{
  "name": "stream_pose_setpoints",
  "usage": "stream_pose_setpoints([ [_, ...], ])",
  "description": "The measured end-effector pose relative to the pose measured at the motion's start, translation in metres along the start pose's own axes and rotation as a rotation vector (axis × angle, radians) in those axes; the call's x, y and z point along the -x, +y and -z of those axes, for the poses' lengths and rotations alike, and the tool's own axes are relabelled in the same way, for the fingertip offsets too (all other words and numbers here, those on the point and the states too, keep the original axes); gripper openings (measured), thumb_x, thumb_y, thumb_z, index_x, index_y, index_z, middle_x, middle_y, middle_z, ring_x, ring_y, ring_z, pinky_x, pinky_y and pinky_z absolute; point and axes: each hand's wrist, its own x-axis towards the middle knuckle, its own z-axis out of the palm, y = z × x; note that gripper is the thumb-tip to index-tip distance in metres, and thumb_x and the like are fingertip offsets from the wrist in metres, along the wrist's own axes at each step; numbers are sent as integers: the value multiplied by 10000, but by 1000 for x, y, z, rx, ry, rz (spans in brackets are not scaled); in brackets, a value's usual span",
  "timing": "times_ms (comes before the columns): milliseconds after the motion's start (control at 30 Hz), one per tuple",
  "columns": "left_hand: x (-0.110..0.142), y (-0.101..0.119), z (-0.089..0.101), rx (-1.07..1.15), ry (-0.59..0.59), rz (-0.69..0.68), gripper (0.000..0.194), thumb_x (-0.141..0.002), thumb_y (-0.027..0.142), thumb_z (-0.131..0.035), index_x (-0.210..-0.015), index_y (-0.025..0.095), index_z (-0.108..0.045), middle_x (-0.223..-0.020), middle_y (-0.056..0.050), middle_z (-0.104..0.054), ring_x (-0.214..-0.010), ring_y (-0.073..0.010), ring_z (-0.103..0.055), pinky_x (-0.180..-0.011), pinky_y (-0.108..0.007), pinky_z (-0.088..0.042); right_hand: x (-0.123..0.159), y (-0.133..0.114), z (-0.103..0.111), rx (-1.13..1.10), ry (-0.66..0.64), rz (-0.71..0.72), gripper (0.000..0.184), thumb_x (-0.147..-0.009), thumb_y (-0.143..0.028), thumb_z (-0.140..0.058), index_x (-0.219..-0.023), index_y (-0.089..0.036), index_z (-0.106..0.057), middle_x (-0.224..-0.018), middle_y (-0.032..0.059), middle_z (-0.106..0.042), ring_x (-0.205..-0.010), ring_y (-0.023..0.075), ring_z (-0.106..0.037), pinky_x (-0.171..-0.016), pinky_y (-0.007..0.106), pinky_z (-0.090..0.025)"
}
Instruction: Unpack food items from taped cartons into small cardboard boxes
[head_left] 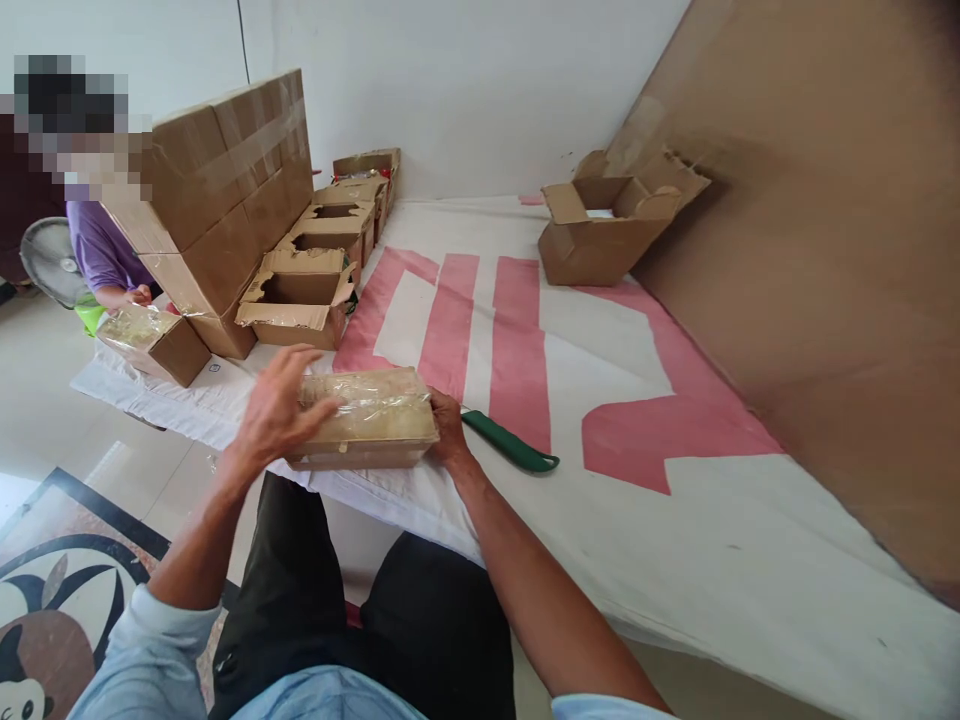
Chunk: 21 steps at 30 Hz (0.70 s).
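Observation:
A small cardboard box (367, 418) sealed with shiny clear tape lies at the front edge of the cloth-covered table. My left hand (281, 405) is at the box's left end, fingers spread and raised, with the thumb over the taped top. At the opposite end my right hand (448, 428) grips the box's right side; its fingertips are partly hidden. Just right of that hand, a green handle (514, 442), seemingly of a knife, lies on the cloth; its other end is hidden behind the hand.
Open cardboard boxes (296, 325) stand in a row behind, beside a stack of closed boxes (225, 180). Another taped box (154, 340) sits at the left corner near a person in a purple sleeve (105, 250). An open box (600, 235) stands back right, against a large cardboard sheet (810, 260).

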Motion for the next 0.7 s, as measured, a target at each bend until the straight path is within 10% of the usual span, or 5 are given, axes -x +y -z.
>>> stream_pose_setpoints([
  [233, 27, -62, -1, 348, 170, 264, 363, -973, 531, -701, -1130, 225, -818, -1375, -139, -803, -1251, -332, -773, -952, -449, -668, -3, -9, -3, -90, 69, -56, 376, -846, -624, -657, -752, -260, -652, -733, -7, -650, -714, 199, -548, -706, 334, -454],
  [700, 42, -63, -11, 819, 246, 421, 431, -779, 529, -984, -983, 193, -808, -1443, -184, -813, -1283, -363, -796, -1075, -473, -646, 9, -56, 15, -213, 184, -137, 584, -885, -795, -689, -965, -224, -781, -899, 57, -799, -830, 239, -724, -759, 367, -619],
])
